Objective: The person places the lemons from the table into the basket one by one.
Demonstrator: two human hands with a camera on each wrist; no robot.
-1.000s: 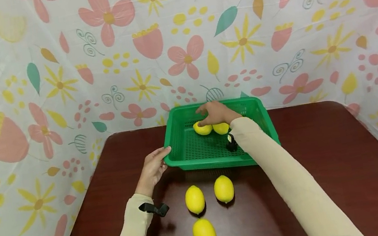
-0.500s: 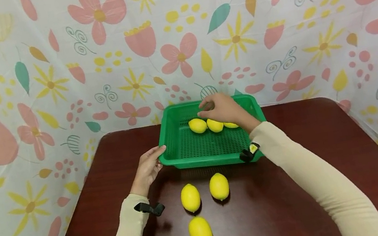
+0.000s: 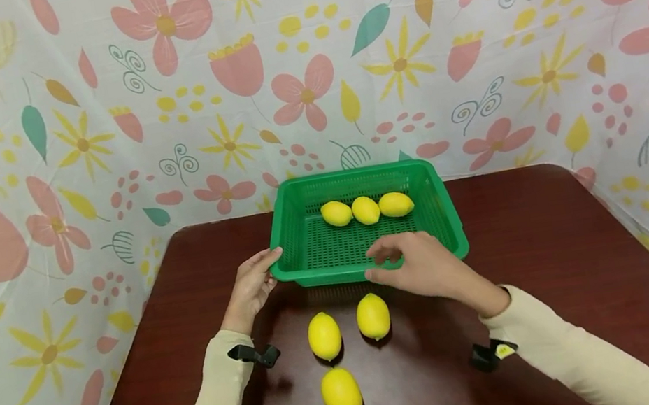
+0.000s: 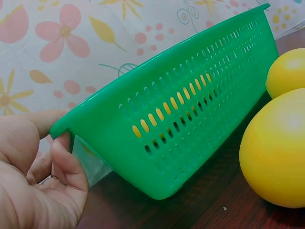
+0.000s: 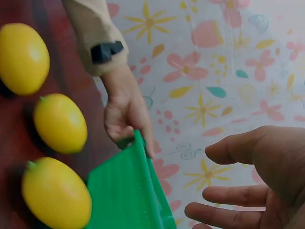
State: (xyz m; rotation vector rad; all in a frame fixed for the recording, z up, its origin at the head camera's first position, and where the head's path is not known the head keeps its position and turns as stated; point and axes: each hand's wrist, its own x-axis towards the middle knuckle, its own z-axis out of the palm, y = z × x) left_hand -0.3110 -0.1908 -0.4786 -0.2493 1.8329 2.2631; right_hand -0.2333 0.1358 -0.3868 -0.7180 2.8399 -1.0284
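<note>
My left hand point(image 3: 249, 289) pinches the left front corner of a green plastic basket point(image 3: 323, 275); in the left wrist view its thumb and fingers grip the rim point(image 4: 62, 125). Three lemons lie in a row inside: a left one point(image 3: 336, 214), a middle one point(image 3: 366, 211) and a right one point(image 3: 396, 204). Over the basket's front rim hovers my right hand point(image 3: 423, 264), fingers spread and slightly bent, holding nothing. Just below it sits a lemon point(image 3: 373, 316) on the table. Two more are nearby, one at left point(image 3: 324, 336) and one closer in front point(image 3: 342, 396).
The dark red-brown table point(image 3: 536, 254) runs back to a flower-printed cloth point(image 3: 301, 57) hanging behind and at the sides. Black straps sit on the left wrist point(image 3: 253, 355) and right wrist point(image 3: 492, 354).
My right hand has drawn back from over the lemons in the basket to its front rim, uncovering the third lemon there. The left hand keeps its hold on the basket corner.
</note>
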